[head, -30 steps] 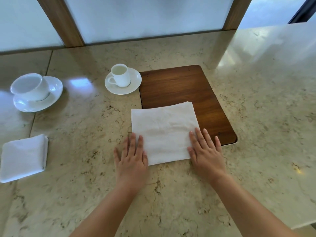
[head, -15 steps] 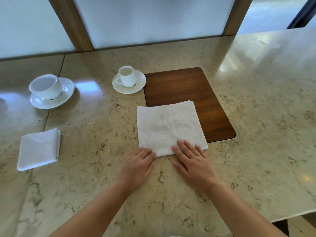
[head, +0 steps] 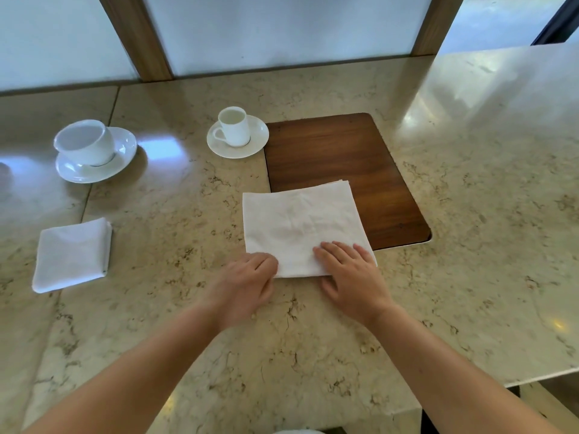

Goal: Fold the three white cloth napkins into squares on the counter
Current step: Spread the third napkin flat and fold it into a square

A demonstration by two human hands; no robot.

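left hand (head: 247, 285) fingers curled under, right hand (head: 351, 270) flat, fingers spread, both forearms extended forward

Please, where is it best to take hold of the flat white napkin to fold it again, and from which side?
Probably the flat napkin by its near left corner, from the near edge, where the left hand curls already. The right hand lies flat on the near right part.

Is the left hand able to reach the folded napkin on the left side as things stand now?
Probably yes: the left hand rests at the middle napkin's near corner, and only bare counter lies between it and the folded napkin.
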